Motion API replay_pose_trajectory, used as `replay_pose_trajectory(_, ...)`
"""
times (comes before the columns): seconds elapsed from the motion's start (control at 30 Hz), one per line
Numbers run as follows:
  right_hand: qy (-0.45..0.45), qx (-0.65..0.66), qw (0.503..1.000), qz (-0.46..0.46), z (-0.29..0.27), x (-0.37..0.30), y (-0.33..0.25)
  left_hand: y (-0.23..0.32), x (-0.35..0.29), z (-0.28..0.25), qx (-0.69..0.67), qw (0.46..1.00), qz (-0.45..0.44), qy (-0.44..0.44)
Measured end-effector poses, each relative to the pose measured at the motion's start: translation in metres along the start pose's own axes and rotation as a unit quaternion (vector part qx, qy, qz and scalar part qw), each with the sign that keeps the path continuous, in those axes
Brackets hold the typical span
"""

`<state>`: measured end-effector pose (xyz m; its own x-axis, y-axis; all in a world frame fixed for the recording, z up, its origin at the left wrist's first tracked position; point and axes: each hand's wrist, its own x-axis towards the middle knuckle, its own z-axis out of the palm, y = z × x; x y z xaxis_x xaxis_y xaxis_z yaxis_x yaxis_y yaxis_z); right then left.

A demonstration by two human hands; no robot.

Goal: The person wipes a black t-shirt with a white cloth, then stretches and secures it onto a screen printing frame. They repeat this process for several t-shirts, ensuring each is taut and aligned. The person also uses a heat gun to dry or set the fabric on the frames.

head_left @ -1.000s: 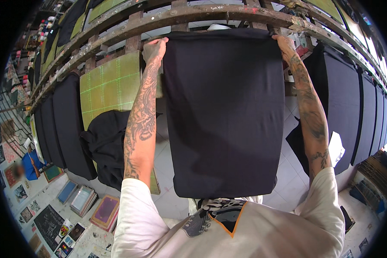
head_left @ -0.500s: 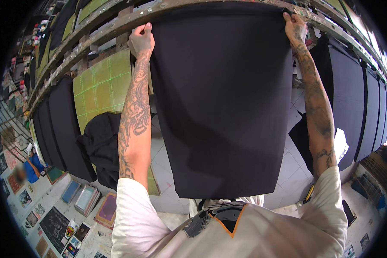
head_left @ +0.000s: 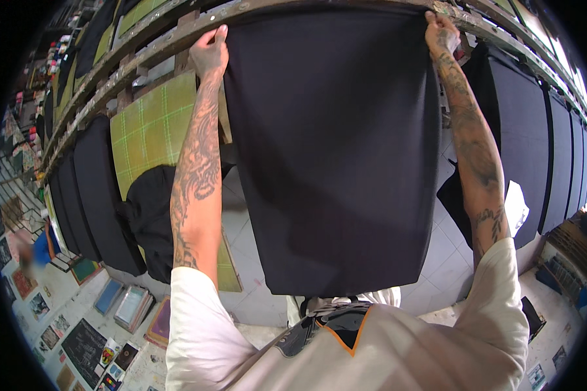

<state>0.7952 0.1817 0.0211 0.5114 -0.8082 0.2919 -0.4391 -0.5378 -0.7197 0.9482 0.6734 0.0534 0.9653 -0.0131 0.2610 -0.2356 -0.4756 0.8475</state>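
Observation:
A wide black cloth (head_left: 336,156) lies stretched out smoothly in front of me, narrowing toward my body. At its far left corner, my left hand (head_left: 210,52) is closed, thumb and fingers pinching the edge. My right hand (head_left: 442,34) grips the far right corner in the same way. Both arms reach straight out along the sides of the cloth. Just past the hands runs a worn wooden rail (head_left: 176,40). What lies under the cloth is hidden.
To the left is a yellow-green board (head_left: 151,127) with bright grid lines, a bunched black cloth (head_left: 151,208) hanging by it. More black-covered boards (head_left: 518,124) line the rail on both sides. Framed screens (head_left: 134,306) stand at lower left. A person in blue (head_left: 44,246) is at far left.
Both hands have shifted slightly away from me and to the left, still holding the corners. The cloth's far edge has moved with them, and its near edge sits a little farther off.

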Motion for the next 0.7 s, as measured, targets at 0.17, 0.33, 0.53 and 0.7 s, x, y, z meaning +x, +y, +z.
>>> replay_pose_trajectory(0.17,0.012,-0.042,0.998,-0.041,0.002,0.032,0.018,0.003,0.013,0.017,0.111,0.994,-0.014,0.005)
replay_pose_trajectory(0.33,0.073,-0.017,0.947,-0.312,0.017,-0.006,0.010,-0.054,0.024,0.008,0.052,0.998,-0.005,-0.026)
replay_pose_trajectory(0.53,-0.060,-0.085,0.985,-0.137,0.017,-0.011,0.004,-0.054,0.022,0.009,0.048,0.996,-0.035,-0.059)
replay_pose_trajectory(0.7,-0.204,0.085,0.972,0.080,0.006,-0.014,-0.011,-0.024,0.009,-0.006,0.022,0.962,-0.217,-0.165)
